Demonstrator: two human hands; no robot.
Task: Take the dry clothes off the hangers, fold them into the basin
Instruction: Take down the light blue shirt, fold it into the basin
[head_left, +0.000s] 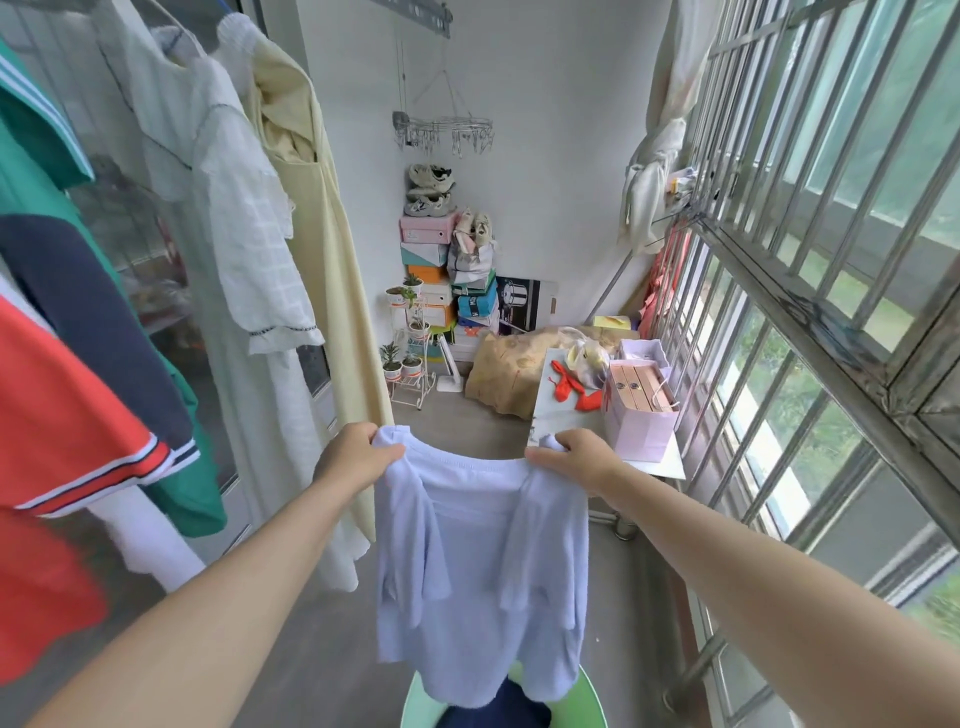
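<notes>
I hold a pale lilac top (480, 566) out in front of me by its shoulders, sleeves folded inward over its front. My left hand (353, 454) grips the left shoulder and my right hand (576, 457) grips the right one. The top hangs straight down over a light green basin (415, 701) at the bottom edge, which holds a dark navy garment (498, 712). On the left, clothes hang on hangers: a red, navy and green shirt (78, 374), a white dress (244, 249) and a cream dress (317, 218).
A barred window (810, 291) runs along the right. A small white table (670, 467) carries a lilac paper bag (641, 421) and red items. Stacked shoe boxes (431, 280), a plant stand (410, 358) and a brown bundle (511, 374) fill the far end.
</notes>
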